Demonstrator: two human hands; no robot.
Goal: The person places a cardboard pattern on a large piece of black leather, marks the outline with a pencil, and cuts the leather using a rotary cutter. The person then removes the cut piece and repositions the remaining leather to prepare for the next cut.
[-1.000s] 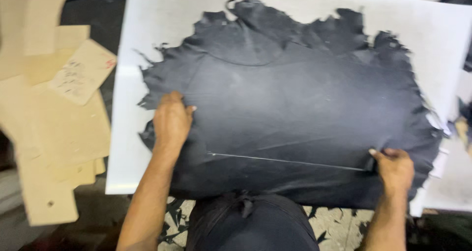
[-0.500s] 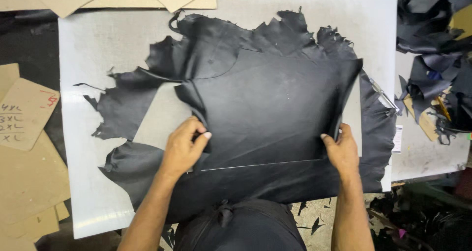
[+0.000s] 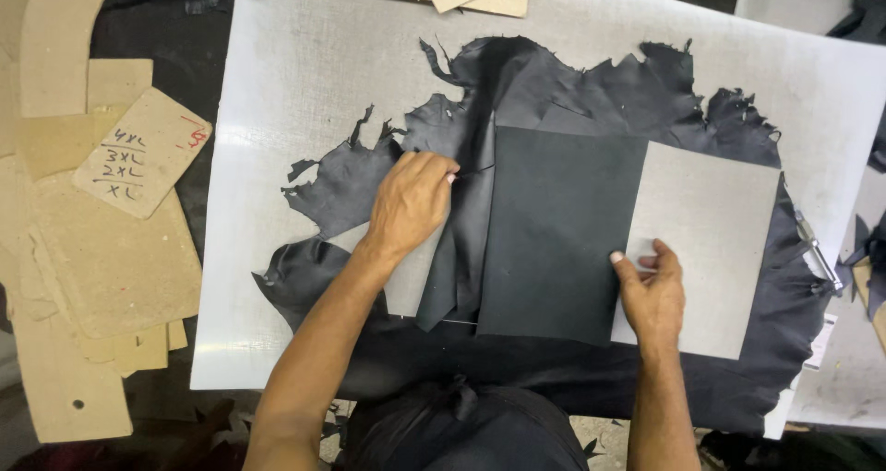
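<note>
A tan cardboard tag [image 3: 141,154] with handwriting, perhaps a size label, lies at left among cardboard pieces [image 3: 111,277].
</note>
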